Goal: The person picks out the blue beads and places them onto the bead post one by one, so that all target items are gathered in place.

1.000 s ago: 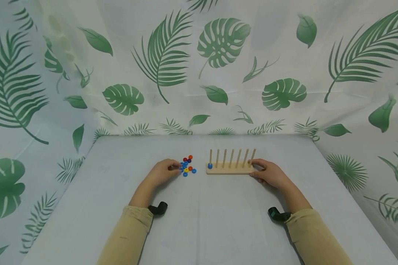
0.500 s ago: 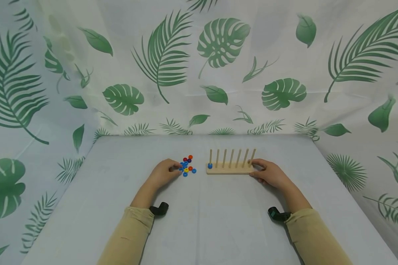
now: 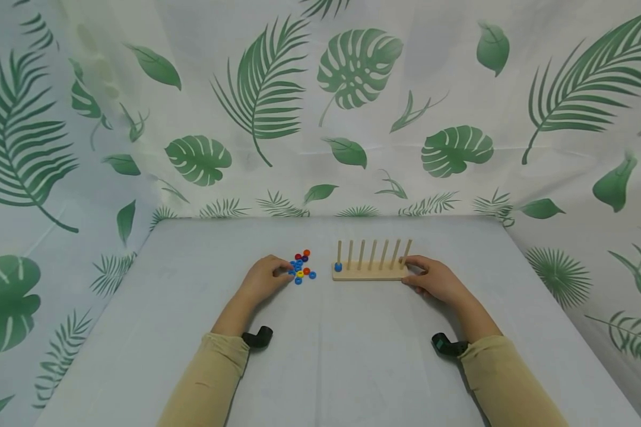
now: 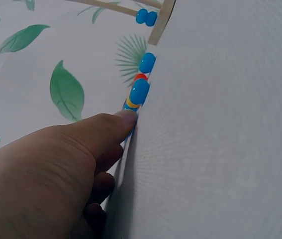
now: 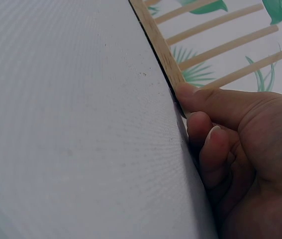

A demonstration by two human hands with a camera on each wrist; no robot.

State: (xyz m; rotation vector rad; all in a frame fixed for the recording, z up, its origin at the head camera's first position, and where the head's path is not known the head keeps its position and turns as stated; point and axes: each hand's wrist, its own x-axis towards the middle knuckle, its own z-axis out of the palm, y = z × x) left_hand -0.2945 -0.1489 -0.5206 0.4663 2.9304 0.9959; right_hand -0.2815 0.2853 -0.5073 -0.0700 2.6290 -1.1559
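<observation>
Okay, so from my end of the feed, the right hand (image 3: 435, 281) grips the right end of a pale wooden pegboard (image 3: 368, 275) with seven thin upright pegs, thumb at the near edge. The board sits right of centre on the white tabletop (image 3: 320, 344), and two round glossy blue beads (image 3: 338, 267) are stacked on its leftmost peg. Off to the left, apart from the board, lies a loose cluster of small blue, yellow, orange, red and dark purple beads (image 3: 300, 274). The left hand (image 3: 264, 277) is at the cluster's left side, thumb tip right by a blue one. Honestly I can't tell whether it's pinching that bead or just touching; the thumb hides too much.

What worries me: they're packed close, so I reckon a clumsy fingertip could nudge a neighbour and set it rolling. The far orange bead (image 3: 307, 252) and the blue bead at the right edge (image 3: 312, 275) look like the likeliest runaways. A weak pinch on something that shiny could slip too. And if the right hand loosened, a knocked peg might make the board skid.
</observation>
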